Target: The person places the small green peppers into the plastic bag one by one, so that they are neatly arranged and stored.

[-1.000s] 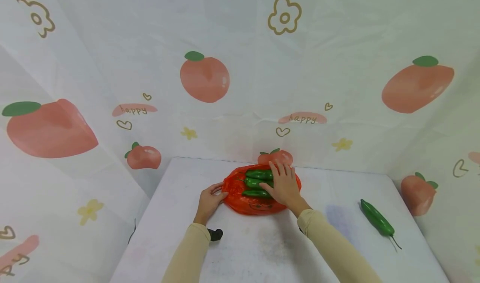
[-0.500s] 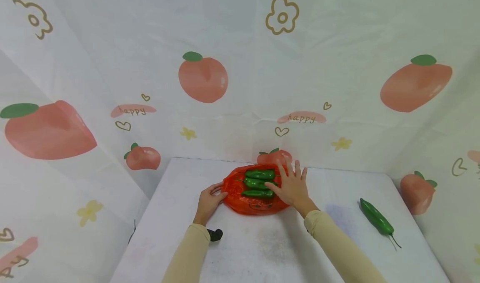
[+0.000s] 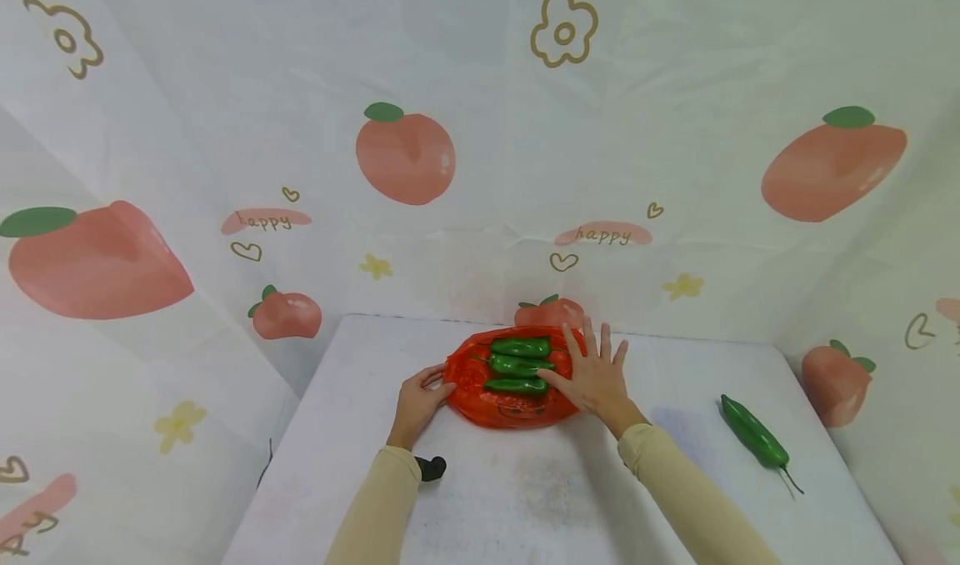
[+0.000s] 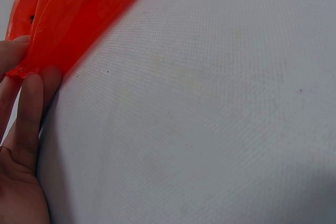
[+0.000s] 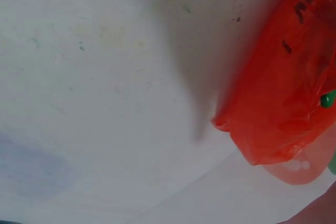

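Observation:
A red plastic bag (image 3: 517, 415) lies toward the back of the table, with dark printed marks on its front. Three green chili peppers (image 3: 519, 367) lie side by side on it, within its raised edges. At the bag's left end, my left hand (image 3: 417, 402) pinches the edge between thumb and fingers; in the left wrist view the fingers (image 4: 31, 100) show beneath the red plastic. My right hand (image 3: 597, 382) is spread over the bag's right end, its thumb near the tips of the peppers. Whether it touches the bag I cannot tell.
Another green chili pepper (image 3: 753, 433) lies alone on the right side of the white table (image 3: 495, 498). A printed cloth wall (image 3: 480, 257) rises close behind the bag. Beside my left wrist a small black object (image 3: 431, 468) shows, partly hidden.
My right hand has moved right, off the peppers, uncovering their right ends, and its fingers have spread. My left hand stays on the bag's edge.

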`<state>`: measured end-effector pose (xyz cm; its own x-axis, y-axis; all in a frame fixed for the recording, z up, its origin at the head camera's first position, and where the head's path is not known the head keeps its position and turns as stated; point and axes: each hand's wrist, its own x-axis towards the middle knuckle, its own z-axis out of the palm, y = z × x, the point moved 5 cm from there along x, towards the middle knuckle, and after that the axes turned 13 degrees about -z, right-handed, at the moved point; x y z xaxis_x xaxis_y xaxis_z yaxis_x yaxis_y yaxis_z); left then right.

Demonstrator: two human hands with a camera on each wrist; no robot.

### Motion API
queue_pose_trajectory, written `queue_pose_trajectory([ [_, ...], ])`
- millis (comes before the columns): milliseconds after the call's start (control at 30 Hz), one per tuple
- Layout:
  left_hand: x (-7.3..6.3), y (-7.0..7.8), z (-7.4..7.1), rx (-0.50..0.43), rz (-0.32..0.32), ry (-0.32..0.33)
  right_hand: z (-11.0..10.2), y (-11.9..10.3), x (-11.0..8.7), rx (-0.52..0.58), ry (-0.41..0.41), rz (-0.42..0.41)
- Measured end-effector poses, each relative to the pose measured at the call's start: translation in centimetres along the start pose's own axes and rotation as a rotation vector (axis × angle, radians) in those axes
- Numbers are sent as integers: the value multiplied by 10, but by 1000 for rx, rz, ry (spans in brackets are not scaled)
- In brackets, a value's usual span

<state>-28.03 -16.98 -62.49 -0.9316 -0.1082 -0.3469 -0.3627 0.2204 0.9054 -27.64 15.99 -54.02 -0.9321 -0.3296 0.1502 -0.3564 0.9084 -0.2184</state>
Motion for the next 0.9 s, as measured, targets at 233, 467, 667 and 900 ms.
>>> queue_pose_trajectory([
  [233,0,2,-1,-8,7,-1,4,11,-8,-4,-19,31],
  [467,-2,3,0,3,-4,-5,8,22,-19,30,-34,55],
  [667,-5,5,1,23,-24,2,8,34,-28,42,-51,83],
  [900,-3,2,0,23,-31,2,10,45,-36,42,-63,114],
])
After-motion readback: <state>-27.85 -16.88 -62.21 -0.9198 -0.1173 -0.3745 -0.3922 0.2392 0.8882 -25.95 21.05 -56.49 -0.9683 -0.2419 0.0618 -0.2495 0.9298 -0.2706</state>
